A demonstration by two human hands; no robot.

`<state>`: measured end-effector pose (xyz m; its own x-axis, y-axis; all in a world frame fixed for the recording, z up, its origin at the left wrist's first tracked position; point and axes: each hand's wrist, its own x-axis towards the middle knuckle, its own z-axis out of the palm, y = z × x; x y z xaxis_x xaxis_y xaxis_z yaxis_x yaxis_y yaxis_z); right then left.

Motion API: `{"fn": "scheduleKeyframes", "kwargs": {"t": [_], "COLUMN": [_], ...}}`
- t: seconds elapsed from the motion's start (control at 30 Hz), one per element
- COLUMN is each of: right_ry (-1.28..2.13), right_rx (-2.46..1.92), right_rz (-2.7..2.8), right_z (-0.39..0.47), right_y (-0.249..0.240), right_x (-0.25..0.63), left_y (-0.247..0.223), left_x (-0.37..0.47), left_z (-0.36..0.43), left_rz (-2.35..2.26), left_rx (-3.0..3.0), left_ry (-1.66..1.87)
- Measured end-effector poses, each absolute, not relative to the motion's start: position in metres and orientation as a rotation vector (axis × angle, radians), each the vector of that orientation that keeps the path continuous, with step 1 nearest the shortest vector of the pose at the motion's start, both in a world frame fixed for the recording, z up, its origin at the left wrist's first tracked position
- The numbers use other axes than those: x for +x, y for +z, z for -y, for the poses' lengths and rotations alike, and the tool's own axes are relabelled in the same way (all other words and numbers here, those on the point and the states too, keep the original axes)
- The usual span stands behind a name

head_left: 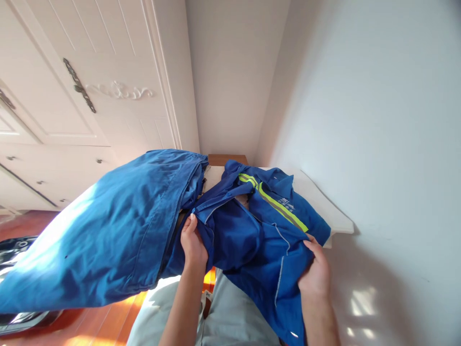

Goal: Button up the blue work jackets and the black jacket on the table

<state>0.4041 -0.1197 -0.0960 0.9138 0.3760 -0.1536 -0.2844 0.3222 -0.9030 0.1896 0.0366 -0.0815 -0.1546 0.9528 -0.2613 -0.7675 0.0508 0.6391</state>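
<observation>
A dark blue work jacket (234,235) with yellow-green and grey reflective stripes lies partly on a white table and hangs over its front edge. My left hand (193,242) pinches the jacket's buttoned front edge, its thumb just below a blue button. On the other side, my right hand (317,269) grips the opposite front edge below the stripe, thumb on top and the other fingers hidden behind cloth. Between my hands the front panels hang apart, with white stitching showing. Left of the jacket spreads a lighter blue cloth garment (104,226), close beside my left hand.
The white table (317,206) meets a pale wall on the right. A white wardrobe (118,57) with dark metal handles stands at the back left. Behind the table shows a brown wooden piece (227,159). A black object (14,245) sits on the reddish wooden floor (108,322).
</observation>
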Motion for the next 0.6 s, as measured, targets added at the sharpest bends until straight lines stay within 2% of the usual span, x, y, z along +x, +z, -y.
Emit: {"fn": "scheduleKeyframes", "kwargs": {"t": [0.13,0.3,0.47,0.6], "right_ry": [0.322,0.262,0.030,0.061], "right_rx": [-1.141,-0.941,-0.918,-0.941], "right_rz": [0.130,-0.102,-0.014,0.010], "right_z": [0.130,0.137,0.147,0.157], "right_y": [-0.097,-0.085,-0.078,-0.072], "right_x": [0.427,0.439,0.459,0.474], "left_y": [-0.073,-0.075,-0.058,-0.042], "left_x": [0.188,0.182,0.180,0.189], "left_z": [-0.029,-0.026,-0.016,-0.013], "left_rz": [-0.844,-0.975,-1.130,-1.111], "left_rx": [0.134,0.343,1.043,1.864], "left_ry": [1.532,1.660,1.903,1.694]}}
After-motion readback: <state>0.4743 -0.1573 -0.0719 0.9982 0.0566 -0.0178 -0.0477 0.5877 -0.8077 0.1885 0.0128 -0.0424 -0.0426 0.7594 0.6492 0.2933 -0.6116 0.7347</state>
